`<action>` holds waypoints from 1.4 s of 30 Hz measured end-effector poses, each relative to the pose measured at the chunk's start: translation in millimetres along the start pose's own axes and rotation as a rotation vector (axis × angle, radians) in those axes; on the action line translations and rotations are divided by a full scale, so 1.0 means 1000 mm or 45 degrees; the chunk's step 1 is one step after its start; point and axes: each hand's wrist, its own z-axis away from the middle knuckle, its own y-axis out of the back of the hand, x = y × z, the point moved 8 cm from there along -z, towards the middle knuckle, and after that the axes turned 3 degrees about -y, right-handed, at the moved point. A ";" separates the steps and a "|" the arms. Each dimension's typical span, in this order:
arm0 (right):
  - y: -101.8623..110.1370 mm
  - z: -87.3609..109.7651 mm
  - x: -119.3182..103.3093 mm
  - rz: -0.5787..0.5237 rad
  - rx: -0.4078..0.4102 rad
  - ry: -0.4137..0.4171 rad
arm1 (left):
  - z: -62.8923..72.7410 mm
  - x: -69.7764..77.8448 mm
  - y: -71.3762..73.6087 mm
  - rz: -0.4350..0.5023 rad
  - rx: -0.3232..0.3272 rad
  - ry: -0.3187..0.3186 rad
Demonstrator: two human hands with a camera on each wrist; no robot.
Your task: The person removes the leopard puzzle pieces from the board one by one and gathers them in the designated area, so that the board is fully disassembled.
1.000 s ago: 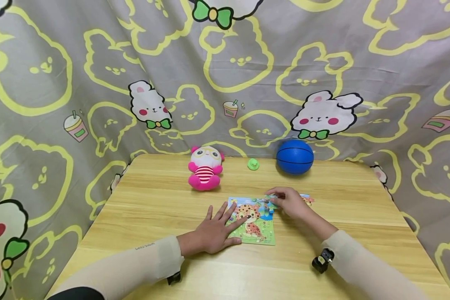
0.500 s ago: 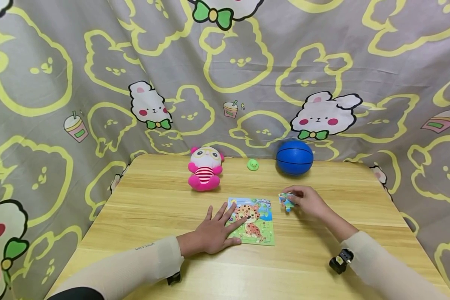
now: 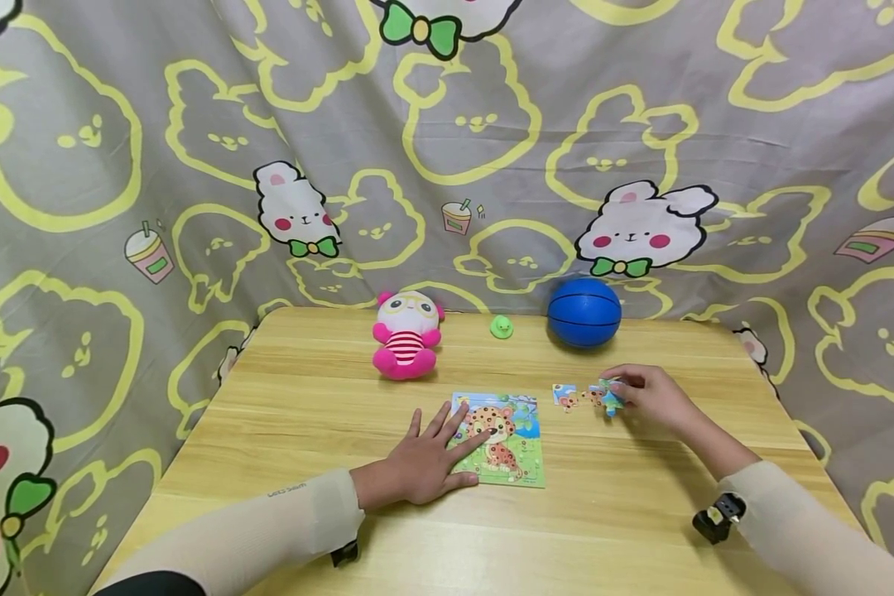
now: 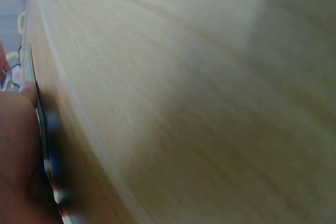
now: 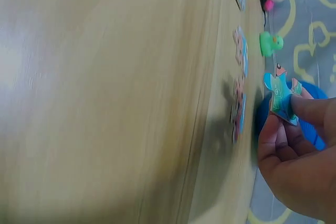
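A leopard-cub jigsaw puzzle (image 3: 523,459) lies flat on the table. Spread across its left part, my left hand (image 3: 426,463) rests with straight fingers. To the right of the puzzle, my right hand (image 3: 654,399) pinches a blue-green puzzle piece (image 3: 610,401) between thumb and fingers. In the right wrist view that puzzle piece (image 5: 283,98) is raised off the tabletop. Loose pieces lie beside it: one with blue sky and an ear-like shape (image 3: 564,395), and a spotted one (image 3: 593,397) partly behind the held piece. The left wrist view shows mostly table and part of the left hand (image 4: 18,145).
Along the back of the wooden table (image 3: 305,364) sit a pink panda plush (image 3: 407,335), a small green duck (image 3: 502,327) and a blue ball (image 3: 584,312). A patterned grey curtain (image 3: 372,124) hangs right behind the table.
My right hand has moved right with the puzzle piece, away from the puzzle's upper right corner, uncovering loose pieces on the table. The left hand has stayed in place.
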 end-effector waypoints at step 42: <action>0.032 -0.007 0.060 0.268 0.106 -0.007 | 0.000 0.000 -0.001 -0.001 0.025 -0.022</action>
